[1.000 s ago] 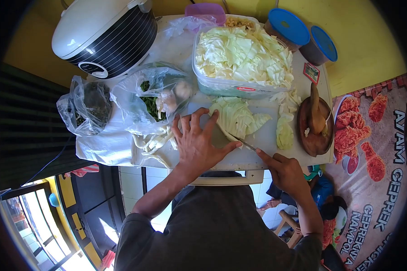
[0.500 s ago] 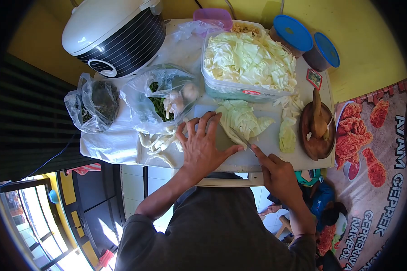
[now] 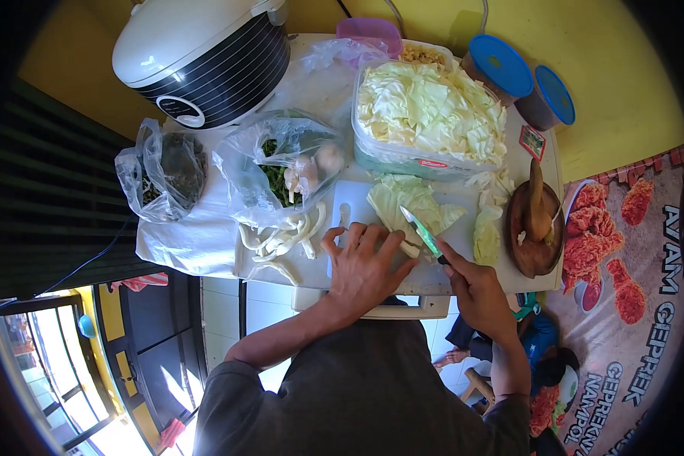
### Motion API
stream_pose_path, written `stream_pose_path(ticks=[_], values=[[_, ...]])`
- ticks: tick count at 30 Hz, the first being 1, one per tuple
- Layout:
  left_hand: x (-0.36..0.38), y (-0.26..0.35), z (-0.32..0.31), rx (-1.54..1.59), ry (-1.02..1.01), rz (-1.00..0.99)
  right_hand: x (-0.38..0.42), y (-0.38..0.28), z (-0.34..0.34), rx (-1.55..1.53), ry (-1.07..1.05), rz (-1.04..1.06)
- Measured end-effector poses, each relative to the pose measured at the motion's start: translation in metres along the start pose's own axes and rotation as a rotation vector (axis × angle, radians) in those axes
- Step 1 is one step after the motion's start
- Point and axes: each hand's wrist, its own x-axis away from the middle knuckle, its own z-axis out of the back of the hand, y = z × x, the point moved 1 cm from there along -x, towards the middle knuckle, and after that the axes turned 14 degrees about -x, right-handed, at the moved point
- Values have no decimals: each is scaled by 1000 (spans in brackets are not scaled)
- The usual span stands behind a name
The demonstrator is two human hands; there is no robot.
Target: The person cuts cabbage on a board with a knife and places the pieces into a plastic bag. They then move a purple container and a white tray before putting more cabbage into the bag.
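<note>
One "AYAM GEPREK" banner (image 3: pixel 646 258) rightward

Pale green cabbage wedge (image 3: pixel 406 201) flat on white cutting board (image 3: pixel 353 199), green-handled knife (image 3: pixel 424 235) angled over it

You face a white table (image 3: pixel 311 83) set against a yellow wall, with a rice cooker (image 3: pixel 201 53) at 11 o'clock and two blue-lidded jars (image 3: pixel 520 80) at 1 o'clock. A tub of cut cabbage (image 3: pixel 425 114) stands at 12 o'clock, and a white cutting board (image 3: pixel 349 205) with cabbage pieces (image 3: pixel 406 201) lies at centre. Two plastic bags (image 3: pixel 281 163) of greens sit at 9 o'clock on a white cloth (image 3: pixel 182 243), a wooden mortar (image 3: pixel 536 224) at 3 o'clock.
</note>
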Motion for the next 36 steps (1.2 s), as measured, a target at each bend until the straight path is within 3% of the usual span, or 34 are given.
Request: stream_pose_path(ticks=[4,13,19,22,25,32,36], values=[[-2,-5,7,13,15,-27,-1,13,-7,77,51,111],[-3,-22,14,67,-71,35,1,19,-12,29,54,11],[-10,-31,18,164,-6,133,1,18,-9,67,43,32],[-14,-29,9,178,5,83,1,17,-10,67,55,57],[-14,-33,11,256,-71,152,0,14,-9,91,48,42],[-19,-46,20,116,19,139,1,15,-10,76,58,60],[-14,-56,33,219,-56,186,1,18,-11,58,75,71]])
